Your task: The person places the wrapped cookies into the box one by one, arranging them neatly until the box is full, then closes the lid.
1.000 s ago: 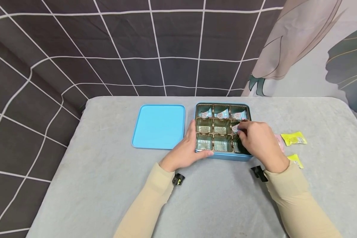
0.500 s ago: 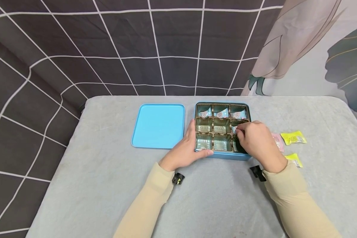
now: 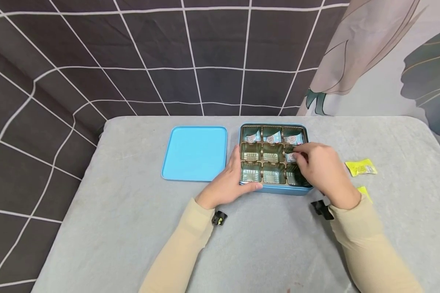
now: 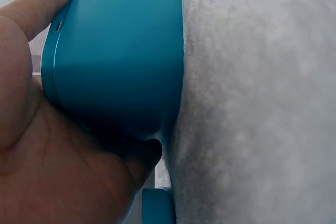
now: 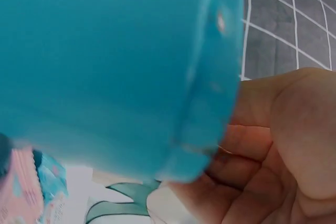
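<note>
Your right hand sits a little farther back and rightward over the box than half a second ago, hiding the pink packet from the head view. Its curled fingers meet the blue-and-white packet, which lies in the box's middle-row right compartment; whether they grasp it or have let go cannot be told. Your left hand braces the box's near-left corner, fingers straight, not clenched. If the packet clings as you lift, it may ride out; pushing too hard from the left could slide the box rightward towards the yellow packets.
</note>
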Tool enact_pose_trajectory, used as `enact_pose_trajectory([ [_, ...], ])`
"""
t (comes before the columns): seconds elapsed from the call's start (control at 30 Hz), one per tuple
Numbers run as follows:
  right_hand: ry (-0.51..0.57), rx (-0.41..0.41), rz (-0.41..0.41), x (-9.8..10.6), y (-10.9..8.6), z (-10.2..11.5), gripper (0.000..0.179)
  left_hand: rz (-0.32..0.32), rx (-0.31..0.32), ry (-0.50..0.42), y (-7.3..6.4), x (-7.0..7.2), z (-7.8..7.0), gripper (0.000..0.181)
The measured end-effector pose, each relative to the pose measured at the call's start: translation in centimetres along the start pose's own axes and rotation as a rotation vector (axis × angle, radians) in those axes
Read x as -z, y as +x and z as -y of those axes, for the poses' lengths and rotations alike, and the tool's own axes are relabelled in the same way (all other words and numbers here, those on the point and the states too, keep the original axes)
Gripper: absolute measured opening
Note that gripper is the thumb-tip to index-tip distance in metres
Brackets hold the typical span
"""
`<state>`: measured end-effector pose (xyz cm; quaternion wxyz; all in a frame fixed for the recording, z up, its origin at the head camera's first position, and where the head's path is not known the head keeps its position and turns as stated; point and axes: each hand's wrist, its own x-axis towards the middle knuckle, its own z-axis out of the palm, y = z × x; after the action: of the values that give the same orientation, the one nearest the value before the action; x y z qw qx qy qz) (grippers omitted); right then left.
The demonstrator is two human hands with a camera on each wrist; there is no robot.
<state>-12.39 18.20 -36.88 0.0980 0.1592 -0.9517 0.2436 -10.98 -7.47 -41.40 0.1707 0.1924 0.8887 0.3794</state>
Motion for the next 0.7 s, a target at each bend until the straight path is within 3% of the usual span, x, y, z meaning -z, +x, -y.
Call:
enact_pose_trajectory([
  [0.3, 0.022, -0.087, -0.030, 1.4, 0.0, -1.0, 0.024, -0.002, 0.003, -0.015, 0.1, 0.0, 0.0, 0.121],
  [0.7, 0.007, -0.114, -0.014, 2.2, 0.0, -2.0, 0.026, 0.001, 0.009, -0.033, 0.1, 0.0, 0.2, 0.121],
])
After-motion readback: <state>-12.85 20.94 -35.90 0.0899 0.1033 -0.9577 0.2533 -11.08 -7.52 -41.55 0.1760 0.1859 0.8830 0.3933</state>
